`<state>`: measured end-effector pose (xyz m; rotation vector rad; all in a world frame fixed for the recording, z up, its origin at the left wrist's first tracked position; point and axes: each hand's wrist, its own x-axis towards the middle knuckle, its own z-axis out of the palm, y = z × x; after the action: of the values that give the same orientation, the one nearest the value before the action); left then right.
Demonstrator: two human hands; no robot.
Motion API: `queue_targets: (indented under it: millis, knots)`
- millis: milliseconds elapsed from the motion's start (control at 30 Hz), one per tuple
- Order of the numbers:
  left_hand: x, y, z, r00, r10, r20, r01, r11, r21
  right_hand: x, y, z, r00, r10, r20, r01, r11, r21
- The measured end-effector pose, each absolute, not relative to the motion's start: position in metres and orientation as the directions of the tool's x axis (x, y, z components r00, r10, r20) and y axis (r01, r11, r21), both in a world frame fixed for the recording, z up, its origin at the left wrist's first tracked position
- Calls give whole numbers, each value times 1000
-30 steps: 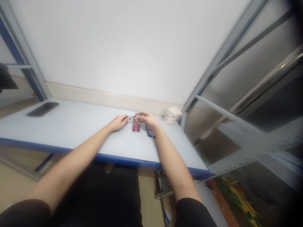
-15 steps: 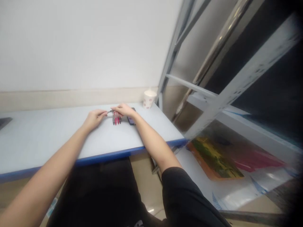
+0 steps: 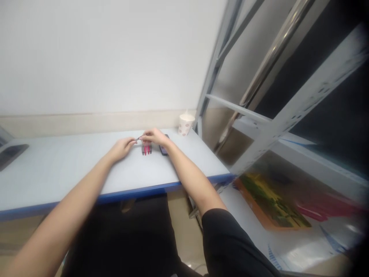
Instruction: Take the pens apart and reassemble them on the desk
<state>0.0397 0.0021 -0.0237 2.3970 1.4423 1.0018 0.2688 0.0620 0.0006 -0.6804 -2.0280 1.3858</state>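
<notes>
A slim dark pen [image 3: 137,139] is stretched between my two hands, small and partly covered by fingers. My left hand [image 3: 122,148] is closed in a pinch on its left end. On the other end, the thumb and fingers of my right hand [image 3: 153,136] also pinch it. Just below the right hand, several red and dark pens [image 3: 147,150] lie side by side on the table, their pointed ends toward me; the hand hides their far ends. A phone [image 3: 164,151] lies right of them, partly behind my right wrist.
The white table [image 3: 72,161] has a blue front edge and runs along a wall. A dotted paper cup [image 3: 186,125] stands at its back right corner. A grey metal shelf rack [image 3: 253,150] rises on the right. A dark flat object [image 3: 13,156] lies far left.
The view has shifted slightly, so the table and hands sit a little further right and lower. The right fingers have drawn back a little from above the row of pens. Both hands still pinch the dark pen.
</notes>
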Motion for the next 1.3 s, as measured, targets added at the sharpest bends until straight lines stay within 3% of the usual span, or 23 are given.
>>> queue_targets:
  millis: [333, 600, 700, 833, 1033, 1200, 1300]
  knots:
    - [42, 3, -25, 317, 834, 451, 711, -524, 469, 282, 66, 15, -667, 711, 223, 105, 386, -916]
    - [45, -1, -25, 297, 815, 497, 721, -533, 443, 281, 57, 15, -592, 797, 123, 336, 383, -861]
    - [44, 0, -27, 285, 810, 513, 718, -535, 446, 281, 60, 16, -638, 762, 109, 293, 371, -881]
    - [42, 4, -31, 250, 813, 525, 710, -523, 472, 279, 66, 12, -636, 740, 219, 160, 405, -900]
    - [41, 5, -32, 280, 818, 502, 700, -532, 476, 280, 65, 8, -728, 674, 129, 192, 381, -905]
    - [38, 6, -34, 256, 822, 510, 698, -522, 490, 280, 66, 10, -662, 713, 230, 147, 424, -894]
    - [36, 7, -36, 251, 817, 520, 694, -526, 492, 276, 66, 8, -658, 723, 209, 211, 443, -871]
